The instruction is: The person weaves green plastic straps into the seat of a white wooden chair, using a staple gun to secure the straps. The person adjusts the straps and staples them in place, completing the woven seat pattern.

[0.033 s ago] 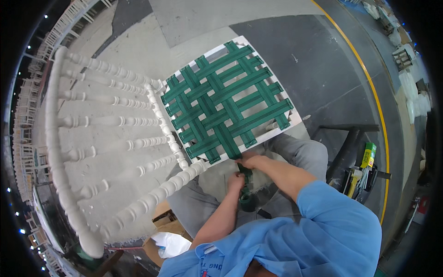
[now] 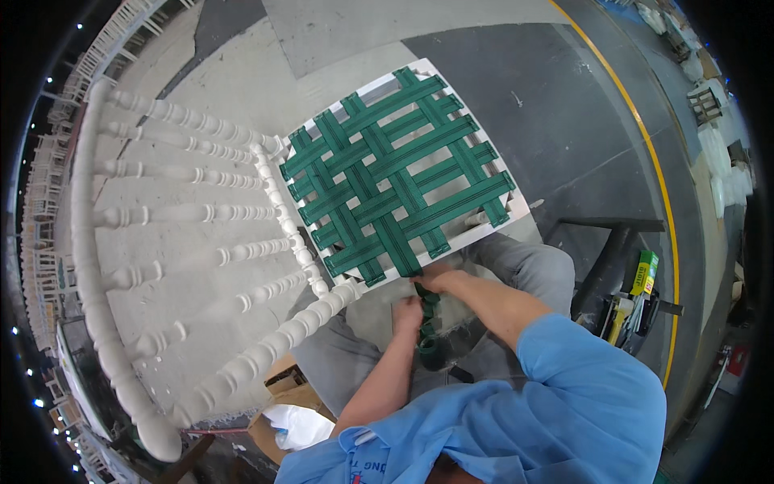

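A white chair with turned spindles stands before me, its seat frame (image 2: pixel 476 234) crossed by woven green webbing straps (image 2: pixel 363 185). One strap runs over the near seat edge. Below that edge my right hand (image 2: pixel 438 278) has its fingers closed on this strap, close against the frame. Just lower and to the left, my left hand (image 2: pixel 406 313) is closed at the hanging part of the strap; its fingertips are partly hidden. The loose green webbing (image 2: pixel 430 315) hangs in curls between my legs and ends in a roll (image 2: pixel 432 352).
The chair's back (image 2: pixel 93 210) spreads across the left side. A dark stand (image 2: pixel 609 262) with a green-yellow box (image 2: pixel 644 273) and tools is at my right. A cardboard box (image 2: pixel 302 397) holding white material lies at lower left. A yellow line (image 2: pixel 641 129) crosses the floor.
My left hand has shifted slightly up and left beside the hanging strap. My right hand stays at the seat edge. The chair back appears slightly shifted left.
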The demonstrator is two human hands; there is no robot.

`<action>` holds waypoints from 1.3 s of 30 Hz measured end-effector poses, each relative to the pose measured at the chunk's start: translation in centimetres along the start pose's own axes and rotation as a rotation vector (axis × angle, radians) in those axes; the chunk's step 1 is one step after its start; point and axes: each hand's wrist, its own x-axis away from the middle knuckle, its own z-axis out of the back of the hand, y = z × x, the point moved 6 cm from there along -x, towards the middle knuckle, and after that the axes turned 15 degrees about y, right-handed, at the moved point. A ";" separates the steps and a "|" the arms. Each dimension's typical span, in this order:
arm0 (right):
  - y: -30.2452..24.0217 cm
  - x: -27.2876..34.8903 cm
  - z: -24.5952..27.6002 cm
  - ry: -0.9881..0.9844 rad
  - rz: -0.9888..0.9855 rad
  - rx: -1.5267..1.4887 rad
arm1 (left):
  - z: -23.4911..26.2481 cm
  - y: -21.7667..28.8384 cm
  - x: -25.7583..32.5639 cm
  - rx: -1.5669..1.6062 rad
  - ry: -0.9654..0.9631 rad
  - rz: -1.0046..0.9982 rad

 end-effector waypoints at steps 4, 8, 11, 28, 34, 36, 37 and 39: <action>1.5 -4.5 -0.8 0.058 0.035 0.030 | -1.6 5.7 1.0 0.871 -0.424 0.469; -0.2 -7.2 -1.5 0.060 -0.040 0.018 | -3.1 8.2 -0.5 0.971 -0.450 0.464; -0.4 -8.3 -2.2 0.051 -0.057 0.021 | -3.5 8.5 -1.8 0.974 -0.445 0.490; 1.3 -12.5 -3.6 0.070 -0.148 -0.024 | -5.4 6.9 -10.9 1.467 -0.439 0.696; 3.9 -8.6 -1.8 0.126 -0.229 -0.054 | -6.2 7.8 -10.9 1.395 -0.348 0.700; 5.2 -6.1 -1.1 0.140 -0.237 -0.073 | -5.8 8.0 -11.5 1.395 -0.301 0.702; 5.0 -5.6 -0.8 0.132 -0.166 -0.090 | -4.7 8.2 -12.4 1.402 -0.234 0.665; 4.9 0.8 4.3 0.148 -0.153 0.044 | -4.6 9.1 -13.7 1.365 -0.225 0.661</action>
